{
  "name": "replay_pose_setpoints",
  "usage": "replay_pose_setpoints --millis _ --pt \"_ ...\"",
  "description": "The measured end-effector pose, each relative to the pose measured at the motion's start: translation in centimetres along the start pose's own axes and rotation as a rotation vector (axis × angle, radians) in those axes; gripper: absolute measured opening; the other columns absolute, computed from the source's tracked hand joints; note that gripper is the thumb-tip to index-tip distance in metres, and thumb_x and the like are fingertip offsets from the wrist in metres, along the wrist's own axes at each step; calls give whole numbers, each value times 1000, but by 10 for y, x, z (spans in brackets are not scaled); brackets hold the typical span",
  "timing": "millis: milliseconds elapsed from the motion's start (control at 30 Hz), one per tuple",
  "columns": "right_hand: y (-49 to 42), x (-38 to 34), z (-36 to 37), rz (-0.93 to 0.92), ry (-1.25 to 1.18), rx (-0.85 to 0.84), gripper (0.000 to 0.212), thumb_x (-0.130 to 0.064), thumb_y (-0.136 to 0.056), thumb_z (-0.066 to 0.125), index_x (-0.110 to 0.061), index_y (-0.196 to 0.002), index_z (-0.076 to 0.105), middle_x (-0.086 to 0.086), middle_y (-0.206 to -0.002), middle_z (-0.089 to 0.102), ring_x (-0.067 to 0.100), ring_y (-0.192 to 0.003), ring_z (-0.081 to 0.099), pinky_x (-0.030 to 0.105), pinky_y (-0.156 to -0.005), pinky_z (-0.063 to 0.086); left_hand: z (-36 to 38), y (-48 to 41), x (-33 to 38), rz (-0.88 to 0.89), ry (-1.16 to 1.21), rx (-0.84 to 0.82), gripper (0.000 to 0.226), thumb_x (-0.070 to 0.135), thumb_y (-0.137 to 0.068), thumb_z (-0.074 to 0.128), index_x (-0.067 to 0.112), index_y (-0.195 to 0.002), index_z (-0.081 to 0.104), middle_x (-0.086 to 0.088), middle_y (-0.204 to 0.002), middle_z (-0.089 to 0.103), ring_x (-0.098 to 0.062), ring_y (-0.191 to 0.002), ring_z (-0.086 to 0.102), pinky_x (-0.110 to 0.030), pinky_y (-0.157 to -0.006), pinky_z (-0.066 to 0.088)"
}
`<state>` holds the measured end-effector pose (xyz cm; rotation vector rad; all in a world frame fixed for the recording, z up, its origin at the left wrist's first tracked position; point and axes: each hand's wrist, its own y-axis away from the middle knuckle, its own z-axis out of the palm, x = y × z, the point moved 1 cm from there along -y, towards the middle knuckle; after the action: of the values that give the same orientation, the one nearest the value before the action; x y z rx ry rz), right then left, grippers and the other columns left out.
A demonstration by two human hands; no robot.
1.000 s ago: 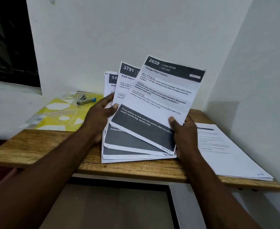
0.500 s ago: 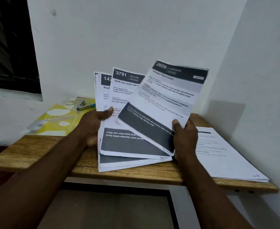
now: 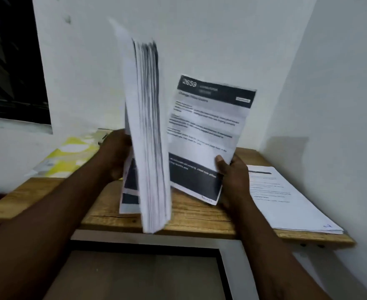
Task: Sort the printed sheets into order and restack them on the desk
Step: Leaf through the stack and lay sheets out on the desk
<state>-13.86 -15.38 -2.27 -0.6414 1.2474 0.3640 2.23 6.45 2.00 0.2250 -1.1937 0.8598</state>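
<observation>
A wooden surface [image 3: 195,215] is spreading out beneath both hands, running from well left of the left hand to past the right one. The bundle of printed sheets [image 3: 150,137] is standing nearly upright and edge-on to the camera just beside the left hand, its lower end hanging over the surface's near edge and its top rising far above the hand; motion is blurring it. A pile of sheets [image 3: 290,202] is lying flat on the surface to the right of the right hand, print facing up. A single sheet [image 3: 208,131] with dark bands at its top and bottom is tilting up and away from the right hand, apart from the bundle; its text is smearing too much to read. A yellow folder [image 3: 70,156] is lying beyond and to the left of the left hand. The left hand [image 3: 115,152] is grasping the bundle at its left side, and the right hand [image 3: 232,178] is pinching the single sheet's lower right edge, thumb on the printed face.
</observation>
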Motion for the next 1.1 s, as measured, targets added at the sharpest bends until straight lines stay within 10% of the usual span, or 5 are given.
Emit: replay_pose_setpoints --millis 200,367,500,633,1100 --pt "8 -17 -2 -1 57 -89 28 -23 -106 59 -15 -82 70 -6 -73 73 -2 -62 63 17 -65 50 10 -31 -24 -32 -376 347 34 15 -104 55 -10 -125 65 -3 -105 65 -17 -75 59 -15 -66 52" --pt "11 -26 -2 64 65 -68 40 -10 -108 46 -19 -69 46 -15 -48 58 -2 -42 48 9 -41 36 -13 -45 -37 -103 -231 187 64 41 -62 88 7 -116 77 -15 -113 78 -39 -106 75 -61 -102 54" --pt "7 -13 -4 100 -69 -88 37 -29 -106 56 -16 -74 66 -8 -72 75 10 -67 67 18 -65 54 -2 -48 -36 -26 -286 268 39 25 -83 85 6 -115 77 -13 -111 79 -37 -103 76 -57 -100 57" --pt "13 -12 7 25 -215 -164 69 -63 -91 66 -4 -127 70 20 -134 69 44 -127 63 64 -111 46 -2 -47 -39 79 -364 341 29 21 -92 80 7 -117 77 -10 -107 79 -32 -98 77 -53 -96 60" --pt "3 -2 1 10 -292 -196 55 -46 -99 64 -6 -138 65 20 -140 66 42 -130 62 65 -116 40 -3 -41 -43 299 -506 371 22 31 -93 79 16 -109 79 -1 -101 80 -20 -96 77 -46 -90 63"
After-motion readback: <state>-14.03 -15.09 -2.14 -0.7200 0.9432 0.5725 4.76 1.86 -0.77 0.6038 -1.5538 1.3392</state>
